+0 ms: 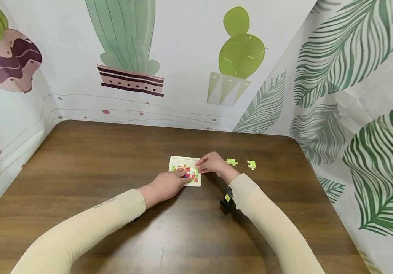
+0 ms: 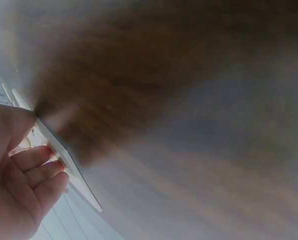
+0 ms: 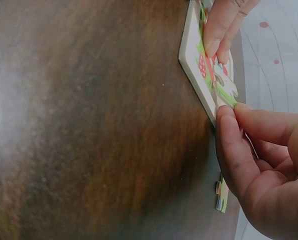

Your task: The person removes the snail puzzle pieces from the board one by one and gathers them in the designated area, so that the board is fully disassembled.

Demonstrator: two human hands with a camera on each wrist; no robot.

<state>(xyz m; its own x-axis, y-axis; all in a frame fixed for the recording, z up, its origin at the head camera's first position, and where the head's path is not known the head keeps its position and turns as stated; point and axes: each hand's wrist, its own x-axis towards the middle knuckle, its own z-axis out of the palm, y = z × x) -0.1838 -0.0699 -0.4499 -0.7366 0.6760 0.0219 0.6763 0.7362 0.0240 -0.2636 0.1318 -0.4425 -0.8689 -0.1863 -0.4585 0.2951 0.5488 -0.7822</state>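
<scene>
A small square jigsaw board [image 1: 184, 158] with a pale rim lies on the table, a colourful picture partly filling it. My left hand [image 1: 169, 184] rests on the board, its fingertips on the picture; in the left wrist view the thumb touches the board's edge [image 2: 81, 185]. At the board's right side my right hand [image 1: 213, 163] pinches a green and white puzzle piece [image 3: 226, 96] between thumb and fingers. The piece is tilted over the picture, partly covered by the fingertips. Two loose puzzle pieces, one nearer [image 1: 232, 162] and one farther right [image 1: 251, 164], lie beyond the right hand.
The brown wooden table [image 1: 114, 152] reaches back to a wall sheet [image 1: 186, 57] printed with cacti and leaves. A black wrist device [image 1: 227, 199] is strapped under the right forearm, close above the tabletop.
</scene>
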